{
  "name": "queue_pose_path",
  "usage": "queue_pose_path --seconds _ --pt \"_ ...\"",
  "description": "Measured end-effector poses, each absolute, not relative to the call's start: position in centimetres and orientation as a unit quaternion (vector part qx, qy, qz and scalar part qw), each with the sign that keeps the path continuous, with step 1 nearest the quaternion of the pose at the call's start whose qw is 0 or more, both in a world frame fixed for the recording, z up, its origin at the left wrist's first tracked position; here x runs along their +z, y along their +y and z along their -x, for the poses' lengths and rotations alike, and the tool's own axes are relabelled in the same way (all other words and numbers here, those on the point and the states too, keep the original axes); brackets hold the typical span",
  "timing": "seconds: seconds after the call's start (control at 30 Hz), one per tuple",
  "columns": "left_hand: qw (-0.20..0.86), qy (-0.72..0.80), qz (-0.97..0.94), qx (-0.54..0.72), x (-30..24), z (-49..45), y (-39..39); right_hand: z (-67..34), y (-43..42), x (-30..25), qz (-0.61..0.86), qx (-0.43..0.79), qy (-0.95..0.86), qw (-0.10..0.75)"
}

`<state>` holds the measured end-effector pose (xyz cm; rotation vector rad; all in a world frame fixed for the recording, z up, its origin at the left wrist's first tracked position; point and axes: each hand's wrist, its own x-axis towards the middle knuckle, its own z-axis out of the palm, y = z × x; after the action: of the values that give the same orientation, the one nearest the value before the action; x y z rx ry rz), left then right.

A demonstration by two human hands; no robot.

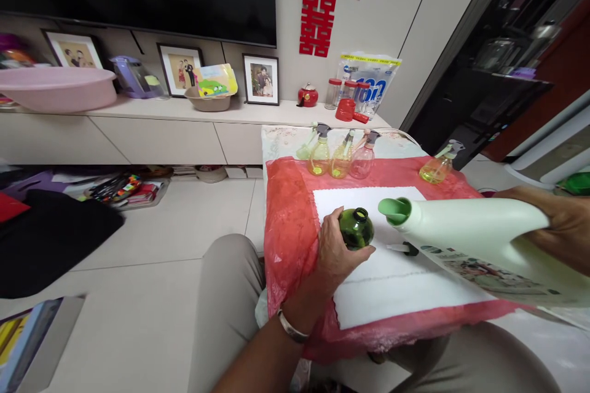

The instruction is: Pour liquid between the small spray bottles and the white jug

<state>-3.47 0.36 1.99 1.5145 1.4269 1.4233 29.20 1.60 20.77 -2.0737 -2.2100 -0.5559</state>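
My left hand (pixel 335 244) is closed round a small dark green glass bottle (pixel 356 232), whose mouth is uncovered. It stands over the white sheet (pixel 391 295) on the table. From the right, my right hand (pixel 560 224) grips a large pale green jug (pixel 479 221) with a printed label. The jug is tilted on its side, its green spout (pixel 395 210) pointing left toward the bottle, with a gap between them. No stream of liquid shows. A black spray head (pixel 410 249) with a whitish part lies on the sheet, partly behind the jug.
Several spray bottles (pixel 319 156) stand at the table's back edge on red plastic film (pixel 288 227). Another spray bottle (pixel 436 167) with yellowish liquid is at the back right. Behind, a long cabinet (pixel 166 129) carries framed photos, red-lidded jars, a pouch (pixel 373 77) and a pink basin (pixel 59 89).
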Motion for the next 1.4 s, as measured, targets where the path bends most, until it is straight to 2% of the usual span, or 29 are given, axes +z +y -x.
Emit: queue_pose_path --seconds 0.13,0.4,1.4 --pt "0.309 0.536 -0.577 0.533 2.0 3.5 0.4 -27.2 1.6 21.5 0.695 -0.126 -0.708 -0.018" --pt "0.306 0.538 -0.581 0.529 2.2 3.5 0.2 -25.6 1.8 21.9 0.705 -0.152 -0.688 -0.084" --pt "0.288 0.532 -0.588 0.536 2.1 3.6 0.2 -23.3 2.4 24.3 0.709 -0.172 -0.665 -0.159"
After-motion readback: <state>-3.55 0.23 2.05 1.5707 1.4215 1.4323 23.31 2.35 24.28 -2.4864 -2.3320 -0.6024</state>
